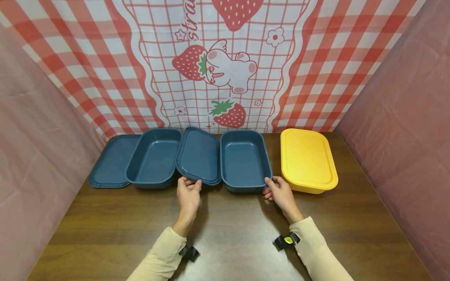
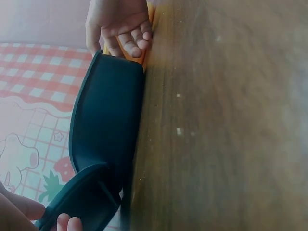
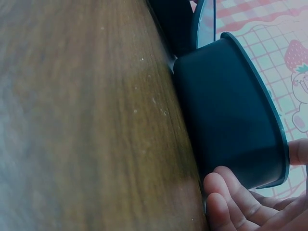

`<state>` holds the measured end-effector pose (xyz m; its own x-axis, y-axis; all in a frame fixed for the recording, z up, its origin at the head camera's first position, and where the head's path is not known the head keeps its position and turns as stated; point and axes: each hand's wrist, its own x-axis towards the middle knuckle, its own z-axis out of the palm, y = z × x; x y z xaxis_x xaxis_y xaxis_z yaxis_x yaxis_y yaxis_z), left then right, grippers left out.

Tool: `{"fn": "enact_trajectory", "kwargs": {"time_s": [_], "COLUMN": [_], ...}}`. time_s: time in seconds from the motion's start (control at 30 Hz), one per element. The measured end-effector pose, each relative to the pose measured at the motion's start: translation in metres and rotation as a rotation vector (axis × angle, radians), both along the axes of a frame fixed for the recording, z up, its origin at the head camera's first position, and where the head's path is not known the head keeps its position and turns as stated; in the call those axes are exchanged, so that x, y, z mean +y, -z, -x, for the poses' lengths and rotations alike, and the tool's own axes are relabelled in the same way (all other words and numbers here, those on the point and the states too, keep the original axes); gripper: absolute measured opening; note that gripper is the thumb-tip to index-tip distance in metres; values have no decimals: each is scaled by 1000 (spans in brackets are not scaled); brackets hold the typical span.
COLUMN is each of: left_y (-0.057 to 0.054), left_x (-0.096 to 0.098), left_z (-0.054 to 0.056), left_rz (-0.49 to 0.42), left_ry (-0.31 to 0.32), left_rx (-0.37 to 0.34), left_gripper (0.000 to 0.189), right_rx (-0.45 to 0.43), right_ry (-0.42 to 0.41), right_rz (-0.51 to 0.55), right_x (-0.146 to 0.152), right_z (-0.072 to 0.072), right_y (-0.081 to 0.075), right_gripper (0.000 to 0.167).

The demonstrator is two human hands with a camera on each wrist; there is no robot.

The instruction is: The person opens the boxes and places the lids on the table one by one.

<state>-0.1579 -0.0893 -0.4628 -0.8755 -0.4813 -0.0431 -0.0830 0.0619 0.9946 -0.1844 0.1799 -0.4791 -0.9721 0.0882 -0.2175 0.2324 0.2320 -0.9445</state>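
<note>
Left hand: thumb and fingers pinch the near edge of a tilted blue lid [image 1: 199, 156]; the left hand [image 1: 188, 195] has little space between its fingertips.
Right hand: thumb at the rim, the right hand [image 1: 280, 193] grips the near right corner of the right blue container [image 1: 245, 162].
Tilted lid: between that container and the left blue container [image 1: 154, 160].
Outer left: flat blue lid [image 1: 112, 162].
Outer right: yellow box [image 1: 309, 156], across a narrow gap.
Open room: wooden table [image 1: 232, 234] before the row.
</note>
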Motion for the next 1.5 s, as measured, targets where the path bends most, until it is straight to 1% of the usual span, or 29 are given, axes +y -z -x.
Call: {"fn": "enact_trajectory", "kwargs": {"time_s": [0.33,0.67,1.1,1.33,1.5], "left_y": [2,6,6,7,6], "left_x": [-5,-6,-7,-7,-8], "left_z": [0,4,3,3,2], "left_rz": [-6,-21,-55,-83,-111], "left_ry": [13,35,50,62,75], "left_rx": [-34,-31,-75,-78,-90], "left_gripper": [26,22,22,21,22], "right_rx": [2,6,0,9,12], "right_ry": [-2,-2,-13,-14,-13], "right_rz": [-5,1,12,15,11], "right_x": [0,1,1,1,1], "right_z": [0,0,0,0,-1], "right_y": [0,2,2,1,0], "right_gripper": [40,38,37,37,37]}}
